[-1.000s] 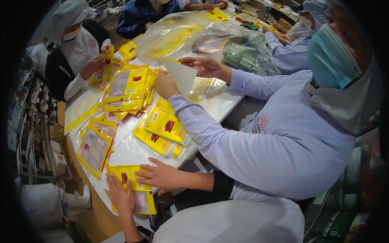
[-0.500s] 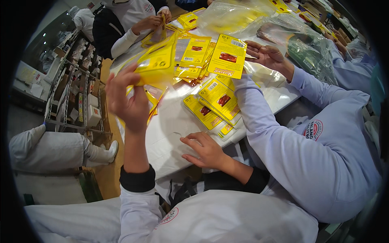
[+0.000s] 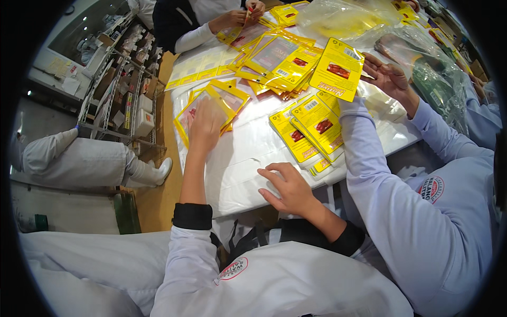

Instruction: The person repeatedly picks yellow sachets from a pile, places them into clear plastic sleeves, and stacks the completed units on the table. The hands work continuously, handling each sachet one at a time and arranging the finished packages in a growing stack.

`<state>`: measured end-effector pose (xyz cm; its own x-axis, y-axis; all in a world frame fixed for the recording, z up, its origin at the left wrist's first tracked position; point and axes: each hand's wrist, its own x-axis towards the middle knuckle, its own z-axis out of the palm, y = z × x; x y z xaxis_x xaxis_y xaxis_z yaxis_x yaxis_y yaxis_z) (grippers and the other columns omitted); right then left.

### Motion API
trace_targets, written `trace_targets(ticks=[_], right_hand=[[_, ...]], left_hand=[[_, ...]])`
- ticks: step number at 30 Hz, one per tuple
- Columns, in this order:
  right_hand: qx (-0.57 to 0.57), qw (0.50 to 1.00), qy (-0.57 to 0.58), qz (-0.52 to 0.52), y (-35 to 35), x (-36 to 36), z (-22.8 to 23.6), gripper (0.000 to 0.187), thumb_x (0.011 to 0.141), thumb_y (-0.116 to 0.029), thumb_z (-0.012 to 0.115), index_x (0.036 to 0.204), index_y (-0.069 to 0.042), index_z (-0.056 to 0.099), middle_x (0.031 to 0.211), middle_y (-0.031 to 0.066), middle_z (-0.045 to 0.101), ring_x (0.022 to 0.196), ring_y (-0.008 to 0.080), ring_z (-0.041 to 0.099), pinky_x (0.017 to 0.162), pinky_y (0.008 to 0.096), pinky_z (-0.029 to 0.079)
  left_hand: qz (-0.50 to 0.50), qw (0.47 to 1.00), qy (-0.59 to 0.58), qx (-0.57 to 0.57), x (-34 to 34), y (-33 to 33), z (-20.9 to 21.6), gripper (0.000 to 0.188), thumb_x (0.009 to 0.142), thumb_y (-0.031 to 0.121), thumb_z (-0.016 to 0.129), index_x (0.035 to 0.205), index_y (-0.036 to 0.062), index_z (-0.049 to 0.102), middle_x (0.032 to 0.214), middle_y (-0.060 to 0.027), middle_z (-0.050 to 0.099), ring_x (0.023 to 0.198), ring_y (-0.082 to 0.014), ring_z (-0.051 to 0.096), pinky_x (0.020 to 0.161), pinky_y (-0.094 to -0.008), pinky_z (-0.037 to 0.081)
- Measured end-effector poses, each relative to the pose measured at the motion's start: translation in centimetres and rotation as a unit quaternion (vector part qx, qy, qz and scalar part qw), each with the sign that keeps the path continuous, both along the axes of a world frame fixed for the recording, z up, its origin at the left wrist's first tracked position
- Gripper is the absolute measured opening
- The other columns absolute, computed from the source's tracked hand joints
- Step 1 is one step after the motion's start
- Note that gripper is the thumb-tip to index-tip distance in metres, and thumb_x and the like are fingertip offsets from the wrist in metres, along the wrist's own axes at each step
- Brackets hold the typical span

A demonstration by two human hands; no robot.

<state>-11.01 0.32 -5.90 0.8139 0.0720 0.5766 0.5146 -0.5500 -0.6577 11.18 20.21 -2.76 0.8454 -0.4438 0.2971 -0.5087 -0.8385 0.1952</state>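
Observation:
My left hand (image 3: 205, 126) is down on a small pile of yellow-edged pouches (image 3: 231, 100) at the left of the table. Motion smears its fingers, so whether they grip a pouch cannot be told. Just above the near table edge, my right hand (image 3: 288, 187) has its fingers apart and holds nothing. Beyond it lie stacked yellow pouches (image 3: 303, 138) with a food picture, barcode side up. A larger heap of yellow pouches with clear windows (image 3: 272, 59) spreads across the middle.
At my right a co-worker in pale sleeves holds up a yellow pouch (image 3: 338, 68), one open hand (image 3: 390, 79) beside it. Across the table another person's hands (image 3: 240, 20) handle a pouch. Clear plastic bags (image 3: 422, 63) lie at far right. Wire shelving (image 3: 127, 95) stands left.
My left hand has come down with the raised yellow pouch onto the left pile. The view has shifted, showing more pouches at the far left. My right hand stays open near the edge.

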Motion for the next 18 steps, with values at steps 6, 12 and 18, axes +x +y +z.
trace_targets(ticks=[6, 12, 18], right_hand=[[-0.062, 0.997, 0.03, -0.021, 0.4, 0.4, -0.2, 0.053, 0.087, -0.036, 0.069, 0.131, -0.008, 0.058, 0.134, 0.0167, 0.051, 0.129, 0.0358, 0.046, 0.106, 0.0549, 0.037], [-0.216, 0.974, 0.058, -0.024, 1.1, 1.1, -1.0, 0.06, 0.093, -0.052, 0.055, 0.136, -0.011, 0.056, 0.153, 0.0148, 0.04, 0.143, 0.0359, 0.034, 0.108, 0.0679, 0.026], [-0.282, 0.955, 0.09, -0.005, 1.2, 1.0, -0.7, 0.057, 0.093, -0.051, 0.054, 0.134, -0.011, 0.056, 0.147, 0.0137, 0.045, 0.14, 0.0334, 0.039, 0.109, 0.0669, 0.026]], left_hand=[[0.003, 0.997, 0.06, 0.053, -14.4, 2.4, -2.8, 0.06, 0.097, 0.042, 0.053, 0.141, 0.0005, 0.048, 0.149, -0.02, 0.044, 0.139, -0.0364, 0.04, 0.111, -0.0552, 0.028], [-0.053, 0.994, 0.087, -0.035, -19.7, 1.2, -0.7, 0.042, 0.091, 0.03, 0.062, 0.124, 0.0046, 0.063, 0.126, -0.0171, 0.061, 0.12, -0.034, 0.055, 0.1, -0.0498, 0.039], [-0.118, 0.965, 0.054, -0.229, -12.3, -3.5, 1.6, 0.028, 0.088, 0.012, 0.065, 0.115, 0.0033, 0.068, 0.115, -0.0153, 0.066, 0.111, -0.0328, 0.062, 0.094, -0.0382, 0.048]])
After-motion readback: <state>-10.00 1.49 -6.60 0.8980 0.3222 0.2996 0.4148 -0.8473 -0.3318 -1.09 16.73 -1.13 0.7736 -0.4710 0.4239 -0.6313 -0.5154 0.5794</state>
